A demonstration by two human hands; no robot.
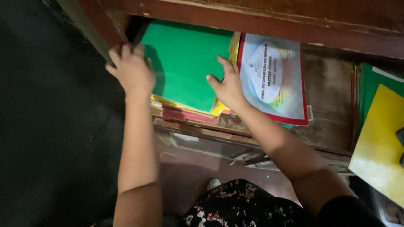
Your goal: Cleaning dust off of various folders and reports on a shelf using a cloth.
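Note:
A green folder point(185, 63) lies on top of a stack of yellow and red folders point(189, 112) inside a low wooden shelf. My left hand point(131, 69) rests at the folder's left edge, fingers curled over it near the shelf's side wall. My right hand point(227, 84) presses on the folder's right edge with fingers spread. Right beside it lies a red-bordered booklet point(275, 75) with a pale cover and an oval label.
The wooden shelf board point(332, 92) runs rightward, worn and brown. More green and yellow folders point(378, 138) stand at the far right. A wooden top rail point(252, 17) overhangs the shelf. Reddish floor point(189, 176) and my patterned clothing point(240, 206) lie below.

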